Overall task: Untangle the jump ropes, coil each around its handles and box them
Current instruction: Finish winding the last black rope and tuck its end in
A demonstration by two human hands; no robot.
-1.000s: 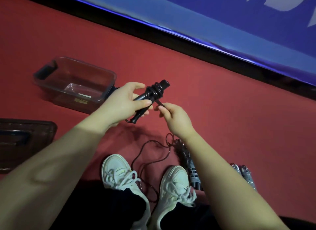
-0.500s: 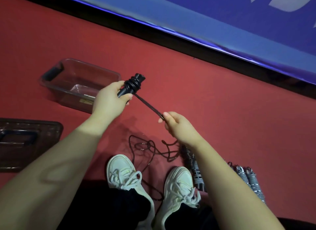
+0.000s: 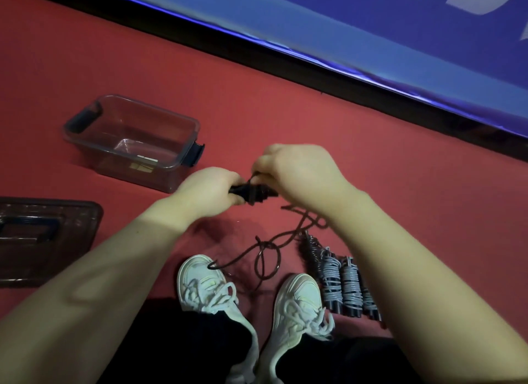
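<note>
L hand (image 3: 208, 192) grips black handles (image 3: 251, 195), long axis horiz, tip pointing R; R hand (image 3: 300, 175) pinches rope (image 3: 268, 255).

This looks like a sports hall or gym: a person sits on a red matted floor (image 3: 400, 178) edged by a blue banner (image 3: 357, 32) with large white lettering, coiled jump ropes (image 3: 331, 278) beside their sneakers (image 3: 203, 281).

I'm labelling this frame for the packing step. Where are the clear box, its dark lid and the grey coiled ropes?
clear box (image 3: 128, 166), head view, near wall below the rim.
dark lid (image 3: 77, 241), head view, flat top beside its handle recess.
grey coiled ropes (image 3: 331, 278), head view, windings of one grey bundle.
</note>
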